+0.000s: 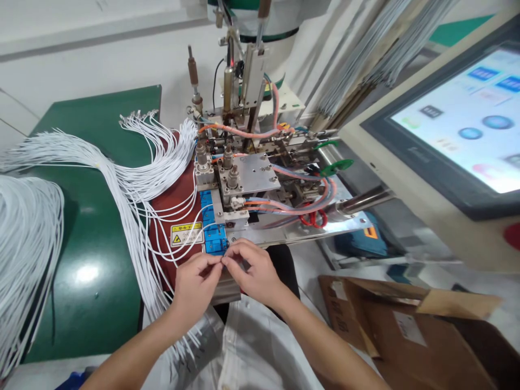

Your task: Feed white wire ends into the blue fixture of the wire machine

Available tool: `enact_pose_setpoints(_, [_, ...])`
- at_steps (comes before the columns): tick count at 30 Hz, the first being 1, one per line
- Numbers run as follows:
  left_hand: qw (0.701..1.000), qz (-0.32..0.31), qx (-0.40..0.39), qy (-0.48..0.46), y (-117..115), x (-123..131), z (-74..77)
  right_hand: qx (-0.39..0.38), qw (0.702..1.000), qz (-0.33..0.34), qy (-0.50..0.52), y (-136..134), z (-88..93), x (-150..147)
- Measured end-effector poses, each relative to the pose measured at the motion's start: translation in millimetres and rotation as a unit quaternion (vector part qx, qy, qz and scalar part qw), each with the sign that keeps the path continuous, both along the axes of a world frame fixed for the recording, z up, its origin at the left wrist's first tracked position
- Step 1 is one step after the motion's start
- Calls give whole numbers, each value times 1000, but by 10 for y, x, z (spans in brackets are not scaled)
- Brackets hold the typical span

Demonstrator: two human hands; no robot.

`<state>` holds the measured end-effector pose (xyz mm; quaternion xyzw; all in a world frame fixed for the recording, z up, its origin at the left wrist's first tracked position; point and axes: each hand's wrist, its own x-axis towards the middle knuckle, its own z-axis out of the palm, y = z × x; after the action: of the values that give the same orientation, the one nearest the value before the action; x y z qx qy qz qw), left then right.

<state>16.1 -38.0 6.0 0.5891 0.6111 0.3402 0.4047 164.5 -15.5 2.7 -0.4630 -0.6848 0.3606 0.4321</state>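
My left hand [197, 284] and my right hand [254, 273] meet fingertip to fingertip in front of a machine [252, 173]. Both are closed in a pinch, and what they hold is hidden or too small to name. Just beyond the fingers lies a row of blue blocks [213, 230] along the machine's edge. Several white cables [182, 208] run from these blocks to the left. A thick bundle of white cables [122, 216] hangs over the table edge beside my left hand, with loose ends dangling below.
A green table [93, 303] carries another coil of white cables [30, 238] at the left. A tilted touch screen [467, 124] juts in at the right. Below it stands an open cardboard box [426, 341]. A wire spool [331, 158] with green flanges sits on the machine.
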Motion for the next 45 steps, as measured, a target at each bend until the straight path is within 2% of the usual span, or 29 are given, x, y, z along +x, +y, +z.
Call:
enact_pose_setpoints(3, [994, -90, 8, 62, 48, -77, 114, -45, 995, 82, -29, 43, 78, 70])
enact_pose_setpoints(5, [991, -120, -25, 55, 75, -109, 149, -63, 993, 102, -20, 43, 93, 64])
enact_pose_setpoints(7, [994, -83, -71, -9, 85, -102, 139, -79, 995, 56, 32, 14, 67, 6])
enact_pose_setpoints(9, [991, -13, -100, -92, 77, -59, 100, -105, 988, -25, 106, -36, 13, -79])
enact_pose_setpoints(12, [980, 51, -105, -163, 59, 16, 49, -115, 976, -87, 161, -104, -72, -170])
enact_pose_setpoints(16, [975, 66, -114, -179, 63, 42, 46, -133, 974, -84, 163, -115, -120, -152])
enact_pose_setpoints(20, [974, 55, -136, -173, 74, 31, 64, -168, 967, -86, 169, -67, -92, -105])
enact_pose_setpoints(22, [972, 53, -144, -176, 70, 35, 62, -152, 974, -77, 146, -51, -66, -94])
enact_pose_setpoints(25, [974, 48, -144, -167, 65, 25, 55, -83, 990, -72, 86, -49, -51, -66])
enact_pose_setpoints(27, [982, 24, -133, -134, 74, -17, 52, -29, 996, -69, 37, -50, -77, -35])
enact_pose_setpoints(29, [993, -21, -99, -56, 99, -90, 50, -9, 997, -79, 1, -43, -137, -7])
enact_pose_setpoints(31, [996, -76, -29, 43, 137, -171, 45, -43, 994, -104, -11, -26, -222, 5])
enact_pose_setpoints(34, [975, -140, 88, 151, 200, -252, 19, -134, 983, -126, 8, 6, -352, -13])
enact_pose_setpoints(38, [952, -147, 144, 225, 254, -261, -57, -180, 975, -126, 22, 38, -426, -53])
enact_pose_setpoints(45, [938, -145, 152, 276, 274, -215, -121, -235, 967, -95, 13, 135, -397, -36])
